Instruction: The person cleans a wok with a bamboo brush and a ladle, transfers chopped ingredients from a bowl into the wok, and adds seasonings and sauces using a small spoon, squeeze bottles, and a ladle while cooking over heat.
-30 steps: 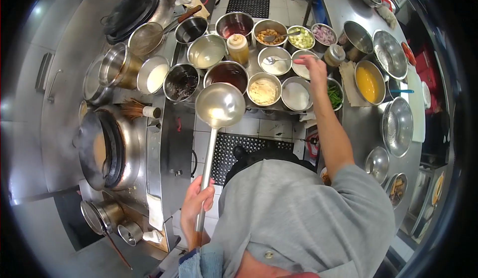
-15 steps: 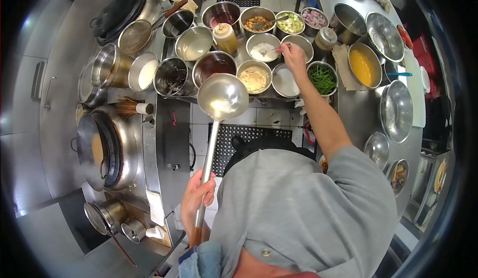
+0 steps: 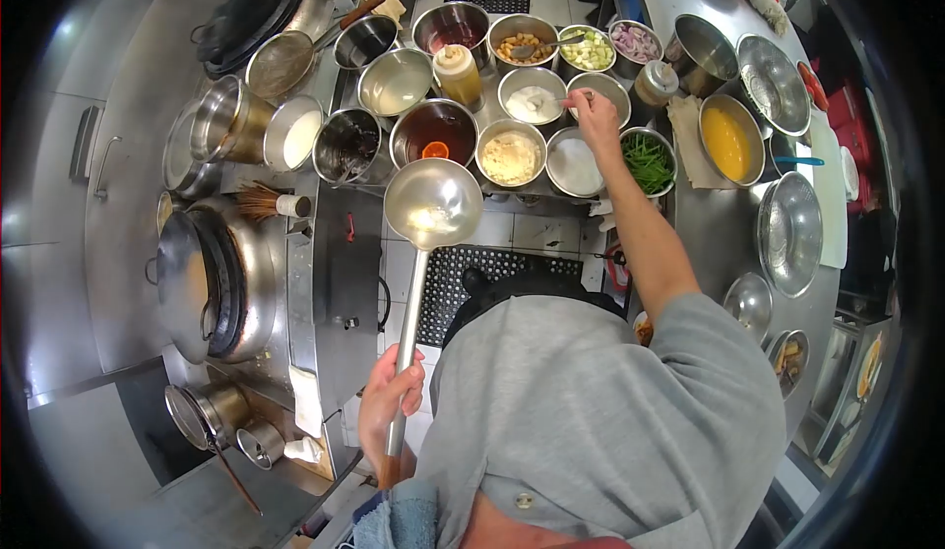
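Observation:
My left hand (image 3: pixel 392 398) is wrapped round the handle of a big metal ladle (image 3: pixel 433 205). A little pale liquid or a bright reflection shows in its bowl; I cannot tell which. With fingers pinched, my right hand (image 3: pixel 597 121) holds a small spoon (image 3: pixel 568 103), its tip in a steel bowl of white powder (image 3: pixel 533 104). Just below that hand sits another bowl of white grains (image 3: pixel 574 163). Beside it stand a bowl of pale yellow crumbly powder (image 3: pixel 511 157) and a bowl of cut green vegetable (image 3: pixel 646 161).
Yellow liquid fills a pot (image 3: pixel 726 138) on the right counter, near metal strainers (image 3: pixel 789 219). Squeeze bottles (image 3: pixel 457 75) stand among the bowls. At left, a wok (image 3: pixel 187 278) sits on a stove, with a bamboo brush (image 3: pixel 263 201) close by. A black rubber mat (image 3: pixel 448 288) covers the floor.
The view has shifted slightly, moving the bowls a little rightward. The ladle's bowl now sits lower and left relative to them, uncovering an orange slice-like piece in a dark red liquid.

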Action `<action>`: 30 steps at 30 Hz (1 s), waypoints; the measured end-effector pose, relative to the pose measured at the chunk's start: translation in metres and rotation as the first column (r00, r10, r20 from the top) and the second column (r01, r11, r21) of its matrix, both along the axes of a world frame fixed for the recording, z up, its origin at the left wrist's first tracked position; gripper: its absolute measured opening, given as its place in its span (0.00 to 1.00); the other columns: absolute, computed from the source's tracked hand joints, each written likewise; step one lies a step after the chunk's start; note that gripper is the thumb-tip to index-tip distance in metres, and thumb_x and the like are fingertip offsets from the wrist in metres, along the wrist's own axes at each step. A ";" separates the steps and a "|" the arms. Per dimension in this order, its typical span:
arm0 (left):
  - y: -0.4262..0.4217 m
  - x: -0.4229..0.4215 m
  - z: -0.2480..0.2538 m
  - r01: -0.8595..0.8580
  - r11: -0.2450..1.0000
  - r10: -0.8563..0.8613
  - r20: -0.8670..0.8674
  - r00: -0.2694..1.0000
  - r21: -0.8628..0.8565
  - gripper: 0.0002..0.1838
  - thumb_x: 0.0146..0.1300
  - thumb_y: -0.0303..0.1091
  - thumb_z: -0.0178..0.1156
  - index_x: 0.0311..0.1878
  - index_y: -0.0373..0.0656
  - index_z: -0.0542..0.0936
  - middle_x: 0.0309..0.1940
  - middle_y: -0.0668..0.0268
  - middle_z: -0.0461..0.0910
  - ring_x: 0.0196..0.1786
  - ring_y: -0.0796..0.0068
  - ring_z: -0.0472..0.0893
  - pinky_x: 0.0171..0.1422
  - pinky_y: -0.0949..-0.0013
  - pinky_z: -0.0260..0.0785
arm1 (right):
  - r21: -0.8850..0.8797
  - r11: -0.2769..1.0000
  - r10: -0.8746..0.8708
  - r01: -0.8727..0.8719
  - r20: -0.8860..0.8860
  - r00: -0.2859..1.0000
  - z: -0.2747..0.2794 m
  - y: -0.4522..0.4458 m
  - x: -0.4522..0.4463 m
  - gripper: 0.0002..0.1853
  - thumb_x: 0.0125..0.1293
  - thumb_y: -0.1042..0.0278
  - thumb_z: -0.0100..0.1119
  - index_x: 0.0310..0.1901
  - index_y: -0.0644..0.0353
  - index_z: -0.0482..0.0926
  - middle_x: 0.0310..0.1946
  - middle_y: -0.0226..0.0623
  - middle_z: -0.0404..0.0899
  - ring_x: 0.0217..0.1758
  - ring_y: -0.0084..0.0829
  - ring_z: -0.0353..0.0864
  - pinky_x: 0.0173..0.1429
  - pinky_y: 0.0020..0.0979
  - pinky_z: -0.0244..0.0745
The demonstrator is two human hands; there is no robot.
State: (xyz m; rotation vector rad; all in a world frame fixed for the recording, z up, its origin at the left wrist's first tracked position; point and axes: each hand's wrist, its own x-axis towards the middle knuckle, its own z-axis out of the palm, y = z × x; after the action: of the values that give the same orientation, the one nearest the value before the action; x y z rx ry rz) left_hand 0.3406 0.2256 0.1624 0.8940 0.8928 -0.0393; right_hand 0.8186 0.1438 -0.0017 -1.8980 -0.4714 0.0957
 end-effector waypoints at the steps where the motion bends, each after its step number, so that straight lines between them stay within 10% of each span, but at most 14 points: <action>1: 0.001 0.002 0.001 0.008 1.000 -0.008 0.004 1.000 -0.002 0.12 0.67 0.29 0.57 0.50 0.36 0.69 0.21 0.71 0.67 0.14 0.86 0.63 0.16 0.79 0.54 | -0.009 1.000 -0.004 0.004 0.002 1.000 0.000 0.001 0.001 0.18 0.68 0.60 0.48 0.37 0.66 0.82 0.32 0.40 0.87 0.36 0.34 0.85 0.45 0.32 0.76; 15: -0.002 0.011 -0.002 0.005 1.000 -0.005 0.053 0.999 -0.009 0.12 0.65 0.28 0.57 0.48 0.34 0.69 0.20 0.71 0.67 0.12 0.88 0.62 0.13 0.81 0.54 | 0.158 0.981 -0.085 0.117 -0.199 0.976 0.007 -0.015 0.005 0.17 0.66 0.60 0.50 0.36 0.68 0.83 0.31 0.38 0.87 0.35 0.27 0.82 0.45 0.28 0.73; 22: 0.009 0.027 -0.009 0.113 0.993 -0.112 0.064 0.992 -0.021 0.10 0.67 0.28 0.55 0.48 0.37 0.69 0.21 0.71 0.68 0.14 0.87 0.63 0.16 0.79 0.54 | 0.488 0.863 0.290 -0.130 -0.268 0.919 0.086 -0.055 -0.028 0.16 0.70 0.62 0.50 0.41 0.67 0.82 0.35 0.45 0.86 0.45 0.28 0.81 0.64 0.34 0.64; 30: 0.040 0.009 -0.016 0.236 0.969 -0.228 0.104 0.968 -0.077 0.10 0.68 0.28 0.55 0.49 0.37 0.69 0.22 0.72 0.68 0.14 0.87 0.63 0.16 0.80 0.55 | 0.072 0.979 0.198 -0.190 -0.132 0.971 0.053 -0.042 -0.059 0.16 0.69 0.62 0.53 0.40 0.69 0.82 0.32 0.38 0.87 0.38 0.24 0.83 0.46 0.25 0.73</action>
State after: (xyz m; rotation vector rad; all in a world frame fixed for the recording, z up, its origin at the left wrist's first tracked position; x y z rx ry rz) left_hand 0.3495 0.2653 0.1466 0.9064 0.6892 -0.2357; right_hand 0.7598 0.1019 0.0514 -1.7701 -0.5581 0.3377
